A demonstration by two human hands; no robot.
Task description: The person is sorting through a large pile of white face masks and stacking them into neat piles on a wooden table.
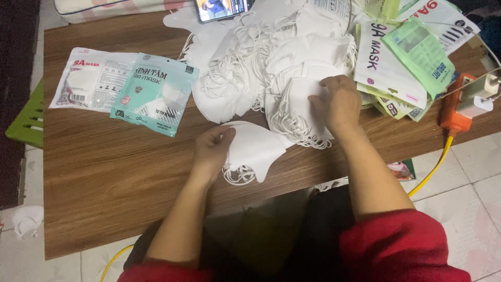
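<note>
My left hand (211, 150) grips a small stack of folded white face masks (255, 149) near the front edge of the wooden table (109, 172), with their ear loops hanging below. My right hand (338, 102) rests fingers-down on a large heap of loose white masks (271, 68) at the middle back, pinching at one of them. Two sealed mask packets lie at the left: a teal one (154, 94) and a white one (91, 78).
A pile of empty white and green mask packets (402, 57) lies at the back right. An orange power strip (456, 107) with white plugs and a yellow cable sits at the right edge. A phone (222, 9) lies at the back. A white mask (26, 220) lies on the floor.
</note>
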